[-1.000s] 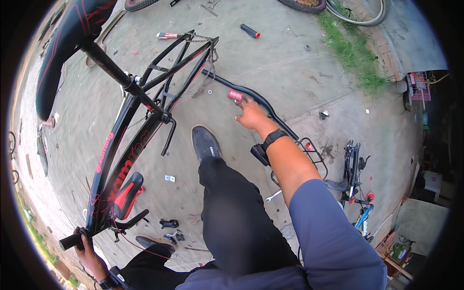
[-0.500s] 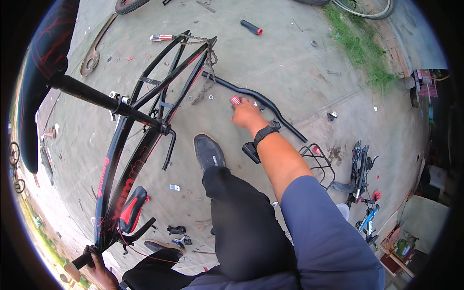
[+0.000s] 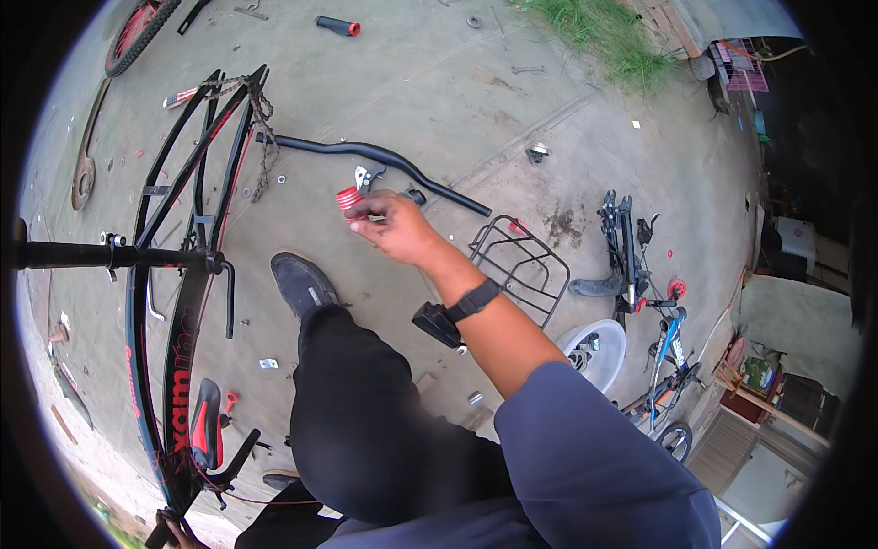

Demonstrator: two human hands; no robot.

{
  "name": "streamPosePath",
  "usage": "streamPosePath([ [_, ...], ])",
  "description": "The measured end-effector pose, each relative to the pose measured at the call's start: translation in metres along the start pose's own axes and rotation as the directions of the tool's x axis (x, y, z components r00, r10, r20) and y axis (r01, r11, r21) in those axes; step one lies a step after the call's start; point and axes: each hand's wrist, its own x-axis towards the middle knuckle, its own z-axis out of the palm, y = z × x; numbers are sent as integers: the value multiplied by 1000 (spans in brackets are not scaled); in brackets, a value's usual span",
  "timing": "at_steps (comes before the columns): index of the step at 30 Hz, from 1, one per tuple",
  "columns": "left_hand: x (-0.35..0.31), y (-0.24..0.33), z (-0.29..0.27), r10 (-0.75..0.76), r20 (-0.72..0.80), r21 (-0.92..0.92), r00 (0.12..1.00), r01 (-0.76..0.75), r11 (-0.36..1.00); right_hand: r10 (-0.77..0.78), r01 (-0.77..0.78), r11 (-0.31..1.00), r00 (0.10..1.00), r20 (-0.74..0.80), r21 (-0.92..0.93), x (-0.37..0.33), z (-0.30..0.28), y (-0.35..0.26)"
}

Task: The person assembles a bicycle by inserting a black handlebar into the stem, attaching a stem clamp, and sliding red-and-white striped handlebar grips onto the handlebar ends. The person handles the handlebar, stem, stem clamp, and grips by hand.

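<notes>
My right hand (image 3: pixel 395 227) is pinched shut on a small red cylinder (image 3: pixel 347 198) with pale bands. It hovers over the ground beside a silver and black brake lever (image 3: pixel 368 177) and a bent black handlebar (image 3: pixel 439 188). On the left stands a black bicycle frame (image 3: pixel 189 302) with red lettering, its chain (image 3: pixel 263 119) hanging at the far end. At the lower left edge, my left hand (image 3: pixel 179 532) is wrapped round the frame's near end, partly cut off by the picture's rim.
A black wire rack (image 3: pixel 533 242) and a white tub (image 3: pixel 616 359) with parts inside lie to the right. Beyond are a black fork (image 3: pixel 625 240) and a small blue bicycle frame (image 3: pixel 668 340). A red and black saddle (image 3: pixel 208 430), a handlebar grip (image 3: pixel 337 26) and a large wrench (image 3: pixel 85 165) lie about.
The view has swung right, so things sit further left. My right hand has drawn back toward me with the red cylinder, uncovering the brake lever. My left hand still holds the frame.
</notes>
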Motion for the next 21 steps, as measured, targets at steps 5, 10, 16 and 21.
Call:
streamPosePath([
  [5, 14, -60, -10, 50, 157, 230, 986, -86, 969, 259, -178, 896, 953, -156, 406, -49, -114, 12],
  [10, 32, -109, -23, 271, 278, 339, 922, -358, 870, 483, -445, 874, 753, -447, 194, -66, -228, 57],
  [16, 18, -29, -16, 70, 186, 233, 980, -113, 966, 653, -776, 503, 630, -421, -381, -73, -261, 143],
  [21, 5, 6, -10, 30, 91, 167, 995, -45, 985, 655, -693, 470, 689, -311, -547, -65, -252, 168],
])
